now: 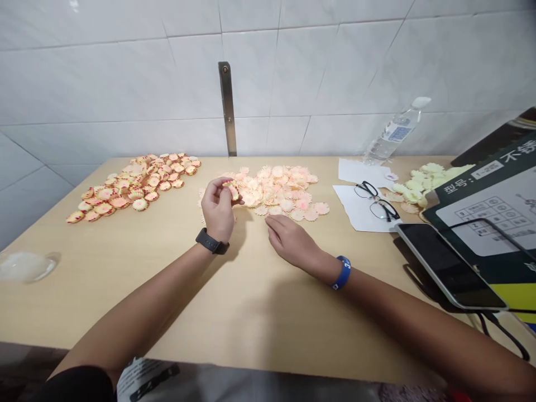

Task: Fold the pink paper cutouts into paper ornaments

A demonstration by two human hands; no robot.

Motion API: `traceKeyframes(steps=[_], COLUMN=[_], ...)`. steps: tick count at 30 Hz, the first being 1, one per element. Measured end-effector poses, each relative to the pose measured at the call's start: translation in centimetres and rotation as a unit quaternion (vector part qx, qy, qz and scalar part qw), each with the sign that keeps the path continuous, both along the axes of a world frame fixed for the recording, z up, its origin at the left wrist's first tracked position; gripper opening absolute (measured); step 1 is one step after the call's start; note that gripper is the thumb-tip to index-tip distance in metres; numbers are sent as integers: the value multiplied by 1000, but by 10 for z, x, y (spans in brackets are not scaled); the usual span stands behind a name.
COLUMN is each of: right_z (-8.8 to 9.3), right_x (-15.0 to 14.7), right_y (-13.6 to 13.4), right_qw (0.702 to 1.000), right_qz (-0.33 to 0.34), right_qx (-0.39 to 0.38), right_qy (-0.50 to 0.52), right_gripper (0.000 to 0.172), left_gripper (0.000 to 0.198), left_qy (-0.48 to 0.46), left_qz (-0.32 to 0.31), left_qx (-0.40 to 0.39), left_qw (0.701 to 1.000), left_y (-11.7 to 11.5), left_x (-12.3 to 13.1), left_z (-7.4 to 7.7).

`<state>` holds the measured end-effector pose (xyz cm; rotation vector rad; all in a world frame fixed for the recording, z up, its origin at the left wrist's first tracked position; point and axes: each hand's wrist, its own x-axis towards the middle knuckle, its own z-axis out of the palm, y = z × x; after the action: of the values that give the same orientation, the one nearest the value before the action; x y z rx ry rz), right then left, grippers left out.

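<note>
My left hand (218, 215), with a black band on its wrist, is closed around a small stack of scalloped, flower-shaped pieces (231, 191) with red edges. My right hand (291, 237) is lower and to the right, its fingers bent and pressed together; anything between them is hidden. Just beyond both hands spreads a loose pile of pale pink flower-shaped pieces (285, 187). Farther left on the table lies a heap of red-edged, cream flower-shaped pieces (142, 181), many of them in layered clusters.
On the wooden table (201, 312), glasses (377, 201) rest on white paper (352, 215). Pale green pieces (427, 181), a tilted water bottle (396, 134), a phone (450, 265) with cables and a dark green box (502, 195) are at right. A clear cup (29, 266) lies left.
</note>
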<state>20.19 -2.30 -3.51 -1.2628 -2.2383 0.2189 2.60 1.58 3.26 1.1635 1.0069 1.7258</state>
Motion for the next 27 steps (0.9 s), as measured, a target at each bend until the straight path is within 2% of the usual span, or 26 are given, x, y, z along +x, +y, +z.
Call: traceKeyframes(steps=[4, 6, 8, 10, 12, 15, 18, 22, 25, 27], right_z=[-3, 0, 3, 2, -1, -4, 1, 11, 13, 11], right_x=[-13, -19, -23, -22, -20, -25, -44, -64, -60, -57], right_y=[10, 16, 16, 9, -1, -6, 6, 26, 28, 22], right_qw=[993, 989, 991, 994, 994, 990, 985, 973, 968, 974], right_qz=[-23, -24, -28, -36, -39, -17, 44, 145, 122, 95], right_qx=[-91, -107, -85, -64, -73, -111, -135, -179, -208, -193], right_qy=[-78, -99, -97, -79, -68, -85, -96, -21, 67, 72], right_gripper=[60, 64, 62, 60, 61, 68, 71, 65, 62, 59], left_gripper=[13, 14, 13, 15, 16, 18, 18, 13, 12, 13], left_qy=[-15, -32, -64, -89, -102, -144, -163, -136, -120, -119], left_qz=[3, 16, 34, 70, 125, 208, 233, 183, 169, 170], left_qx=[2, -1, -11, -14, -31, -65, -80, -80, -87, -93], left_qw=[1000, 999, 997, 993, 986, 965, 955, 970, 974, 974], left_y=[-28, -56, -91, -128, -161, -195, -208, -211, -214, -216], left_x=[-23, -40, -59, -79, -97, -111, -108, -97, -95, -96], left_z=[30, 39, 43, 40, 30, 11, -1, -4, -7, -12])
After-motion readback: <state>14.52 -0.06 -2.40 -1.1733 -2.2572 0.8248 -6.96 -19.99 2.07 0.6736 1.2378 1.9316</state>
